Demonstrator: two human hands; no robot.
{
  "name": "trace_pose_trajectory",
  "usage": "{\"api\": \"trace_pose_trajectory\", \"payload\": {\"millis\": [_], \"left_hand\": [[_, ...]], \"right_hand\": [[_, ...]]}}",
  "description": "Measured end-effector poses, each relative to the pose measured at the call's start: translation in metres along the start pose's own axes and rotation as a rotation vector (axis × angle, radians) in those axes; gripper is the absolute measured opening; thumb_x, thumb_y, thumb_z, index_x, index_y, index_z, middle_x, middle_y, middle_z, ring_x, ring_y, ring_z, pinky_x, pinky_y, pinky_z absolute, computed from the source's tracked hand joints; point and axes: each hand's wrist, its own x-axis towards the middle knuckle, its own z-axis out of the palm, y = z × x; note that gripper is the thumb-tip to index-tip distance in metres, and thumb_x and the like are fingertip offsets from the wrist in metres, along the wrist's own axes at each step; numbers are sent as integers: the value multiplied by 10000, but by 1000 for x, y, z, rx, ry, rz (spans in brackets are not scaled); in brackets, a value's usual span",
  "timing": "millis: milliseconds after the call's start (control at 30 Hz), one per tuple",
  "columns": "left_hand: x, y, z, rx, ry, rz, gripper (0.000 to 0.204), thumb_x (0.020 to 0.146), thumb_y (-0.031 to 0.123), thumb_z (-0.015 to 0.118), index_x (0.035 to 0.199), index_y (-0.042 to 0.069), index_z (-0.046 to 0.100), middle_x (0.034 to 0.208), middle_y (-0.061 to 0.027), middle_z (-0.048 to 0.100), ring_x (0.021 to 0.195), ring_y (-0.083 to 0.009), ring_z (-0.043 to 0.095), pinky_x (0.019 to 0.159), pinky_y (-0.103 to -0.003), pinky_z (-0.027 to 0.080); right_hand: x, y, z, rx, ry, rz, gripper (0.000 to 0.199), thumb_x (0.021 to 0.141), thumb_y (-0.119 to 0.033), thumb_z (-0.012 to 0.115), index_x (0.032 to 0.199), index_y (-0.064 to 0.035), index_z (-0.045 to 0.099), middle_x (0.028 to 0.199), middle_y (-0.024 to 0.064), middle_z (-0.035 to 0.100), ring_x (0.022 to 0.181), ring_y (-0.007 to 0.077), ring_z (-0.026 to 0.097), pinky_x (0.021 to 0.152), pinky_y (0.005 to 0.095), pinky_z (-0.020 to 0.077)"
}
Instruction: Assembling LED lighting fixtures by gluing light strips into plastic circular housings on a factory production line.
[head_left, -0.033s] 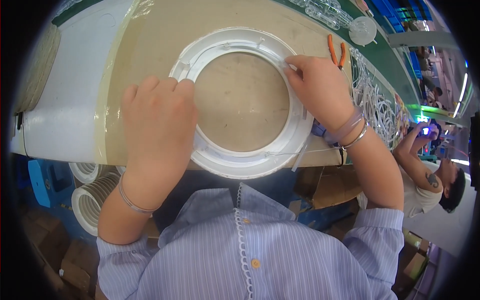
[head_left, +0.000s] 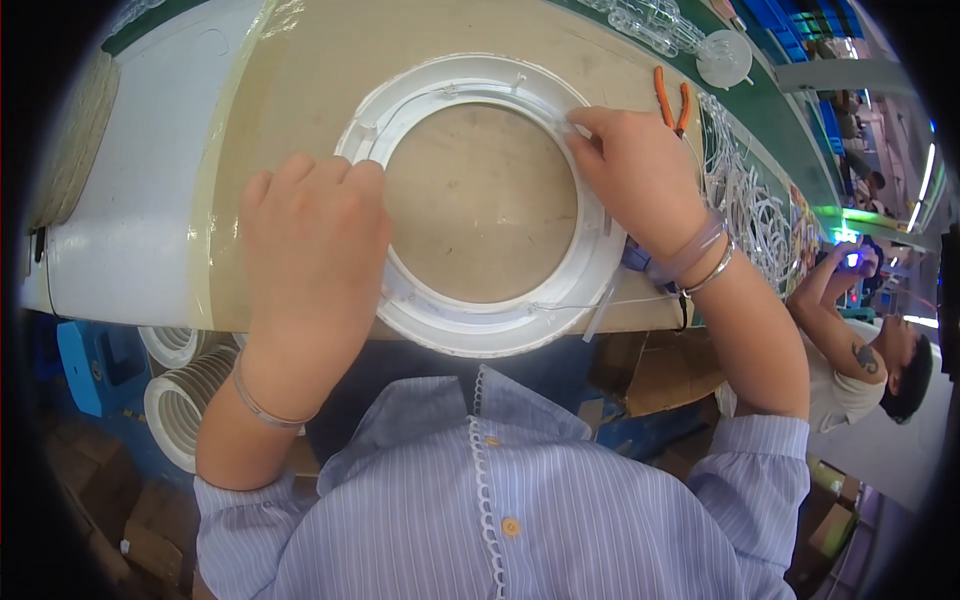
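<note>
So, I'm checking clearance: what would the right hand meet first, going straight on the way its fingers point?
Likely the white ring: the right hand has its fingers at the upper-right part, though depth leaves contact unclear.

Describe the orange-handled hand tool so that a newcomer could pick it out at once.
Find the large white ring on the tan tabletop, then the bare right hand at its upper right. Just beyond that hand lies a hand tool with two slim orange handles. Their orange sets it apart from the tangled white strands nearby.
</note>
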Motion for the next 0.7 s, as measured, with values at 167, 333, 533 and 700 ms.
{"api": "trace_pose_trajectory", "payload": {"millis": [167,333,533,700], "left_hand": [[1,-3,-2,-103,-61,6,71,656,74,583,664,56,515,667,-60,498,721,-234,478,671,-341,347],[16,8,-8,-132,78,112,198,668,50,594,865,47,581,837,-67,528,802,-237,476,730,-325,355],[51,-8,20,46,77,285,174,699,49,554,864,49,609,857,-61,555,820,-225,484,725,-317,362],[71,-18,38,-60,93,337,101,641,26,474,615,14,571,656,-120,549,705,-268,512,656,-358,378]], "right_hand": [[2,1,0,-98,6,-33,208,758,-192,538,902,-54,598,687,142,594,662,302,574,613,352,464],[3,1,2,-245,5,-133,168,750,-190,545,847,-60,585,727,127,568,735,291,558,628,363,447],[5,5,1,-149,26,-129,167,739,-196,556,798,-45,596,728,126,572,726,292,557,638,366,446],[8,0,1,-166,-78,-27,171,722,-184,573,739,-18,608,696,137,580,685,293,564,635,356,452]]}}
